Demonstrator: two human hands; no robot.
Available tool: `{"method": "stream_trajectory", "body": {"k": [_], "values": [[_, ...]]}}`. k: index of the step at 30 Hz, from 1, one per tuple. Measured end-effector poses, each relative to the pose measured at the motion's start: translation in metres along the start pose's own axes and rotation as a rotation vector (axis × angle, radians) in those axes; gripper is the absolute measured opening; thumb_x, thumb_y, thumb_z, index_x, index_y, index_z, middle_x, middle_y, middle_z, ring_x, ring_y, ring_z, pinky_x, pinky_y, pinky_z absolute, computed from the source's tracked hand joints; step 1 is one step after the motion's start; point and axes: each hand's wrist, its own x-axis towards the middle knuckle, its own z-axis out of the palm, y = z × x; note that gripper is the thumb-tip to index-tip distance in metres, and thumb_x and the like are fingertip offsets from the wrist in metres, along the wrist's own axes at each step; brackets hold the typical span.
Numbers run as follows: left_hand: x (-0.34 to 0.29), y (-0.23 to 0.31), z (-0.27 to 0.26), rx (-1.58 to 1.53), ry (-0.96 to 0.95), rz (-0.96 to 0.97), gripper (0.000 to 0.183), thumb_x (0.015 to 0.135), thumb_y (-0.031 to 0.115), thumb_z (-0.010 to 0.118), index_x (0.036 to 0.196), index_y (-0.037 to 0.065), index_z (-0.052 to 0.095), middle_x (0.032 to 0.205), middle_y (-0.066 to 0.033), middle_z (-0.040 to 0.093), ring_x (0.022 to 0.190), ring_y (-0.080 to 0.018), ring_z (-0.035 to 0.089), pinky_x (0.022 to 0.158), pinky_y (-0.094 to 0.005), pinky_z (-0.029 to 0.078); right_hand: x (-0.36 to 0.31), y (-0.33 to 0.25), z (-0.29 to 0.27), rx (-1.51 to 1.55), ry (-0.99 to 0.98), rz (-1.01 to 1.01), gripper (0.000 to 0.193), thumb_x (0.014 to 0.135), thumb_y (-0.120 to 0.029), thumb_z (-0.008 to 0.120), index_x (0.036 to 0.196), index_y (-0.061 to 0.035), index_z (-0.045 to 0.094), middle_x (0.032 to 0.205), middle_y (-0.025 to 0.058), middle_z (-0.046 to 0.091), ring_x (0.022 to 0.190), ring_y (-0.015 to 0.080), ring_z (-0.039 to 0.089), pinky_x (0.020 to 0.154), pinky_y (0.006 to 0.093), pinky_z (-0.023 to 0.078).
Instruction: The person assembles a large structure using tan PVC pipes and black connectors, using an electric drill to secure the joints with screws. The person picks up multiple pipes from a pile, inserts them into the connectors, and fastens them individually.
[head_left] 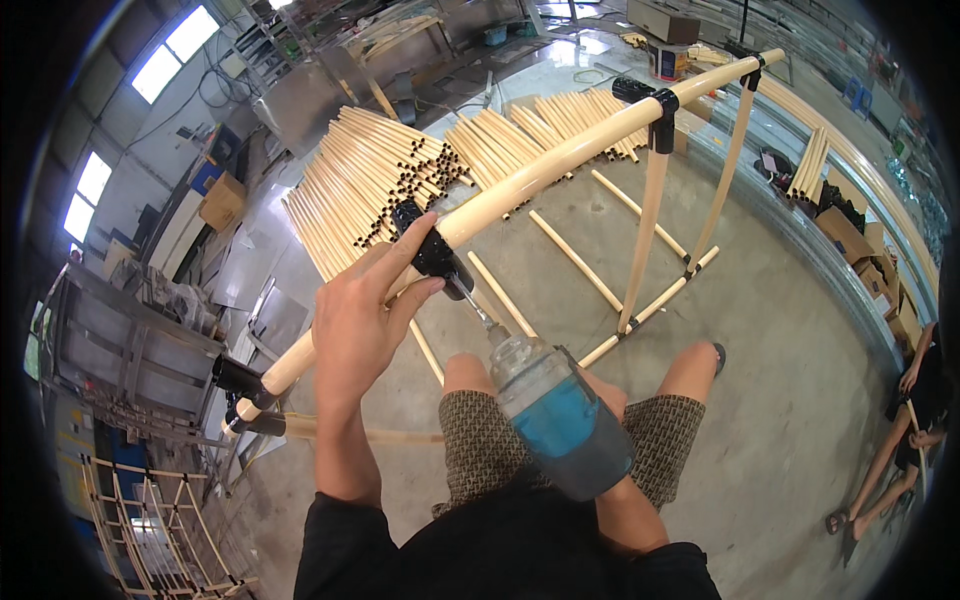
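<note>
A long beige pipe (pixel 565 150) runs slantwise across the view, part of a frame with black pipe joints. My left hand (pixel 358 325) grips one black joint (pixel 430 252) on this pipe, fingers over its top and thumb at its lower side. A blue and grey power screwdriver (pixel 565 420) is in my right hand (pixel 606 392), which is mostly hidden behind the tool body. Its long bit (pixel 478 305) reaches up to the joint's near side, close to my left thumb. Beige uprights (pixel 648 230) hang from other joints toward the floor.
Stacks of beige pipes (pixel 365 185) lie beyond the frame. Loose pipes (pixel 575 258) rest on the concrete floor. Open cardboard boxes (pixel 850 235) stand at the right, where another person (pixel 905 420) holds a pipe. A finished-looking pipe rack (pixel 150 520) is at lower left.
</note>
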Motion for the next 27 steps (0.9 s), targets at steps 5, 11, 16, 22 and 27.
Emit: {"method": "stream_trajectory", "body": {"k": [5, 11, 16, 22, 27], "values": [[0.002, 0.005, -0.002, 0.03, -0.035, -0.025, 0.062, 0.077, 0.019, 0.079, 0.136, 0.019, 0.06, 0.089, -0.0103, 0.067, 0.069, -0.0266, 0.06, 0.065, -0.0351, 0.047, -0.002, 0.002, -0.002, -0.027, -0.032, 0.04, 0.02, 0.073, -0.014, 0.075, 0.083, -0.0018, 0.063, 0.073, 0.0075, 0.059, 0.062, 0.0228, 0.061, 0.054, 0.0313, 0.048], [0.0, 0.001, -0.001, 0.036, -0.009, 0.022, 0.066, 0.076, 0.021, 0.079, 0.138, 0.022, 0.057, 0.088, -0.0076, 0.065, 0.069, -0.0265, 0.06, 0.062, -0.0366, 0.047, -0.01, 0.007, -0.001, -0.009, -0.069, 0.088, 0.021, 0.073, -0.015, 0.076, 0.084, -0.0019, 0.064, 0.075, 0.0076, 0.06, 0.063, 0.0226, 0.061, 0.054, 0.0305, 0.048], [-0.001, 0.001, 0.001, 0.069, 0.024, 0.042, 0.066, 0.076, 0.022, 0.078, 0.138, 0.024, 0.057, 0.086, -0.0055, 0.064, 0.07, -0.0266, 0.061, 0.06, -0.0376, 0.047, -0.009, 0.007, 0.0, -0.007, -0.09, 0.116, 0.023, 0.073, -0.015, 0.076, 0.088, -0.0013, 0.065, 0.076, 0.0078, 0.06, 0.065, 0.0232, 0.062, 0.056, 0.0303, 0.049], [-0.003, 0.0, 0.005, 0.104, 0.07, 0.081, 0.066, 0.075, 0.017, 0.079, 0.137, 0.019, 0.058, 0.087, -0.0085, 0.066, 0.064, -0.0238, 0.06, 0.059, -0.0352, 0.046, -0.009, -0.004, -0.002, 0.094, -0.094, 0.29, 0.03, 0.073, -0.015, 0.076, 0.095, 0.001, 0.064, 0.078, 0.0089, 0.06, 0.065, 0.0242, 0.062, 0.058, 0.0314, 0.049], [-0.001, 0.004, 0.004, 0.117, 0.062, 0.066, 0.065, 0.075, 0.016, 0.079, 0.137, 0.019, 0.058, 0.087, -0.0079, 0.066, 0.064, -0.0235, 0.06, 0.058, -0.0352, 0.046, 0.002, -0.018, -0.017, 0.045, -0.161, 0.333, 0.034, 0.073, -0.015, 0.076, 0.1, 0.0017, 0.063, 0.08, 0.0095, 0.06, 0.067, 0.0244, 0.061, 0.06, 0.032, 0.049]]}}
